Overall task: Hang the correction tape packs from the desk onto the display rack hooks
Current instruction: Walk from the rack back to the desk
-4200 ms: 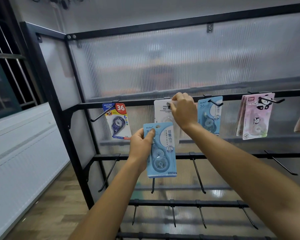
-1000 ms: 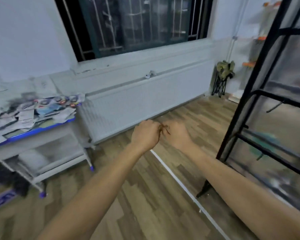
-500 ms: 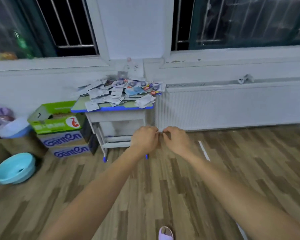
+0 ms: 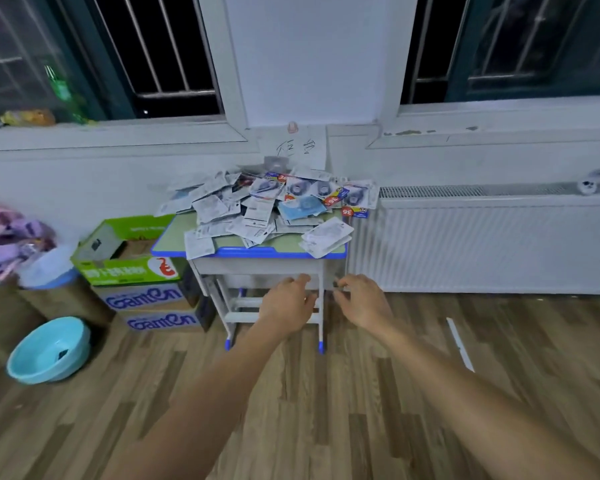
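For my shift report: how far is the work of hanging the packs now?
The display rack is out of view, so nothing shows as done. Both bare hands, left and right, are empty, reaching toward the small blue-edged desk. A large heap of carded correction tape packs remains to hang.

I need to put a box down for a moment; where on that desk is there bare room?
Little. The desk shows bare green only along its front blue edge, between the overhanging white pack and the white packs at the right corner. Behind, the pile of packs crowds everything.
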Motion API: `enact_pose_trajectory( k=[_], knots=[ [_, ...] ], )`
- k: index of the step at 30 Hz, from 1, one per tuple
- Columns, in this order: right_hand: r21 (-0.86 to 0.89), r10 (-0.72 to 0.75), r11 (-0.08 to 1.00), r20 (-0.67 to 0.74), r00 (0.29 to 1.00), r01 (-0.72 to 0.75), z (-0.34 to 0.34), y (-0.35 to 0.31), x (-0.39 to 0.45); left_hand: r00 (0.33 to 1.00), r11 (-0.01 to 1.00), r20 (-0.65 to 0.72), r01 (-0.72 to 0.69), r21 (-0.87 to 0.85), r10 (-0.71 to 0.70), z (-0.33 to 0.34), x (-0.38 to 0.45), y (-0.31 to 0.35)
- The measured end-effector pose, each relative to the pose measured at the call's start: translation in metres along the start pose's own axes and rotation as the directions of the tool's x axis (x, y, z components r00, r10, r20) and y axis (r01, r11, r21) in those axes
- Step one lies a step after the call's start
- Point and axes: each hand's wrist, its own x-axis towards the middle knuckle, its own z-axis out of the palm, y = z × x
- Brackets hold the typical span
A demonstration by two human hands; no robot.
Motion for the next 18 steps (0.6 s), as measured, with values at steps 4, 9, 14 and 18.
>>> enact_pose_trajectory(
  k=[4,9,14,18],
  knots=[
    [0.009,0.064,0.998,0.034,0.997,-0.065,0.014,0.018,0.051,0.999,0.996,0.038,0.035,-0.083,-0.032,0.015,0.058,-0.015],
    [0.018,0.182,0.983,0.068,0.981,-0.183,0.033,0.034,0.128,0.992,0.976,0.118,0.076,-0.205,-0.052,0.03,0.143,-0.033],
    [0.036,0.305,0.95,0.102,0.947,-0.31,0.058,0.043,0.207,0.976,0.935,0.192,0.16,-0.316,-0.102,0.049,0.219,-0.053],
    [0.155,0.487,0.85,0.131,0.863,-0.503,0.078,0.054,0.255,0.954,0.888,0.262,0.244,-0.39,-0.147,0.073,0.26,-0.066]
  ],
)
